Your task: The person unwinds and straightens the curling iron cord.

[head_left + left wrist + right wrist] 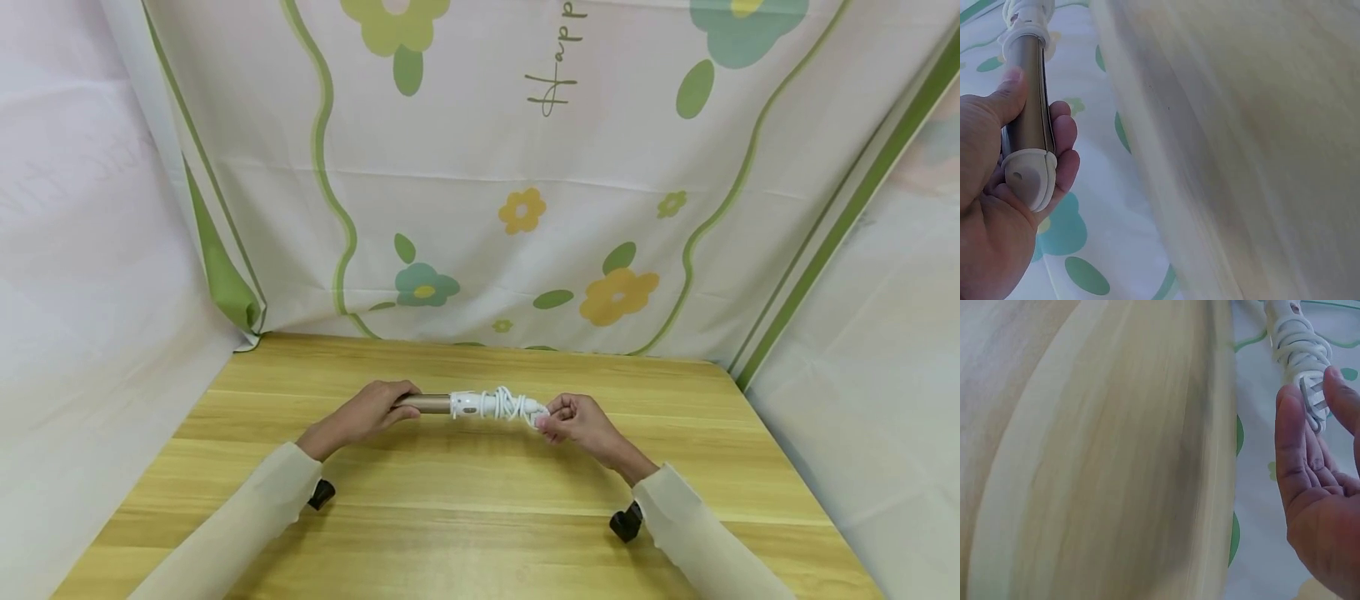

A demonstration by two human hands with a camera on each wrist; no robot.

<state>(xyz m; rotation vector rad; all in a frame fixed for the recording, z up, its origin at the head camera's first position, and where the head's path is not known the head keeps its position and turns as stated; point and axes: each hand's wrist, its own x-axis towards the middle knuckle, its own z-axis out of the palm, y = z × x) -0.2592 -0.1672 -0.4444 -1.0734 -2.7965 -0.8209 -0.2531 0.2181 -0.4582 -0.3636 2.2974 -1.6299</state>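
Observation:
A curling iron (431, 403) with a gold barrel and white handle lies crosswise in front of me, held between both hands. My left hand (375, 407) grips the barrel near its white tip (1027, 178), thumb on one side and fingers curled round the other. A white cord (507, 405) is wound in several loops round the handle. At the handle's end my right hand (587, 428) pinches the white plug (1317, 394) between thumb and fingers. The plug's prongs show in the right wrist view.
The wooden table (465, 533) lies below the hands. A white flower-printed cloth (450, 225) hangs at the back, with cloth on both sides too. Black straps or mounts (626, 523) hang under both wrists.

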